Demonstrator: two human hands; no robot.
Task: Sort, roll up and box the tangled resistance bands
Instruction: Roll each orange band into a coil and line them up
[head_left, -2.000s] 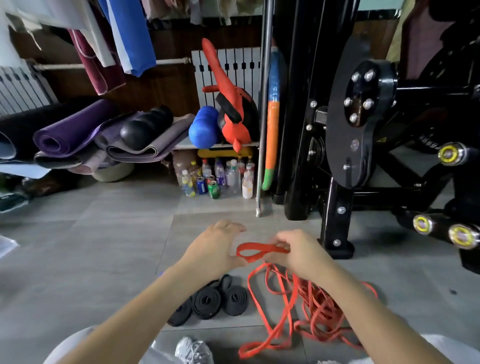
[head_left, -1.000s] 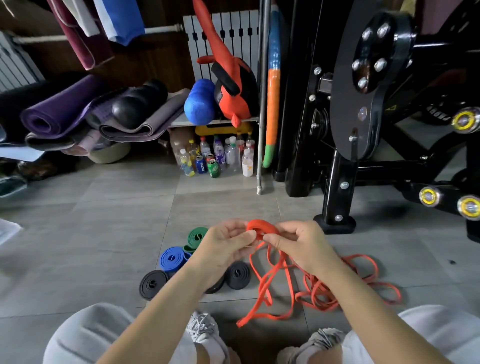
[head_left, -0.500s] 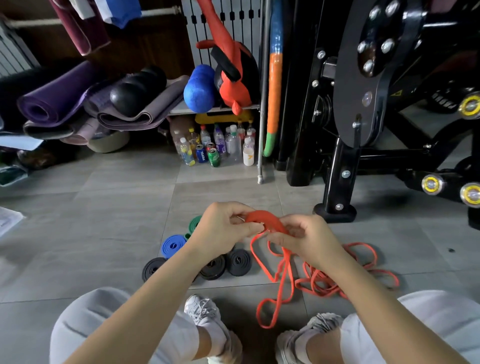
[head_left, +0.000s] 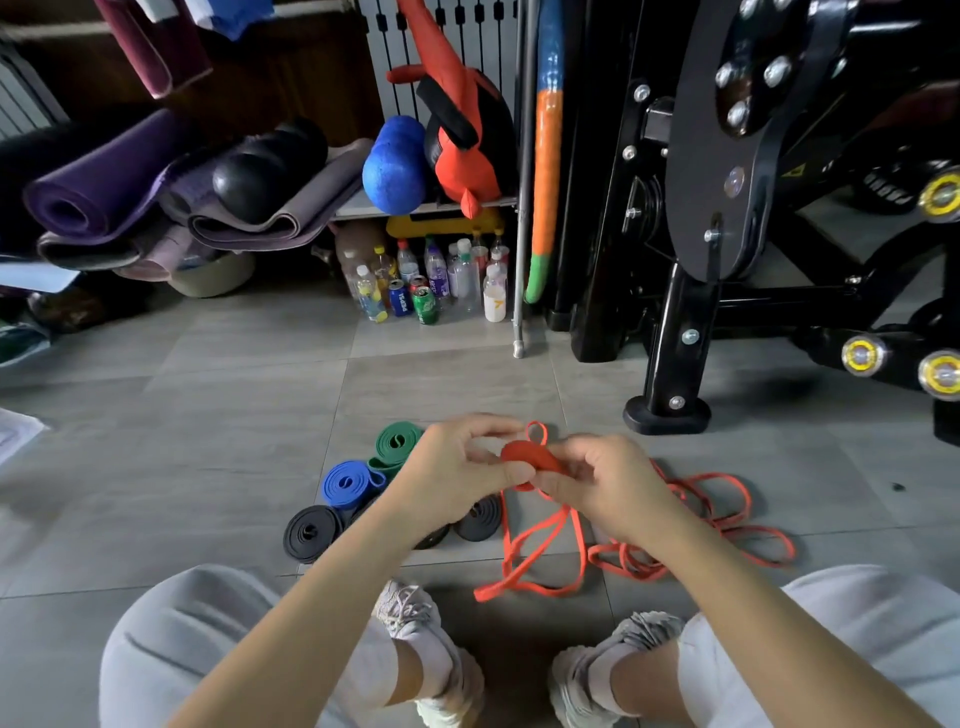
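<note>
Orange band (head_left: 530, 457) coil: left hand (head_left: 457, 467), right hand (head_left: 608, 483) fingers pinch it; Pepsi can (head_left: 400, 299) beyond.

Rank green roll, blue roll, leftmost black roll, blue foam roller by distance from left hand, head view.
1. Green roll, beside left hand.
2. Blue roll, farther left.
3. Leftmost black roll, lower left.
4. Blue foam roller, far back.

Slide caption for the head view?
The left hand and right hand hold a half-rolled orange band; green roll, blue roll and black rolls lie on the floor.
</note>
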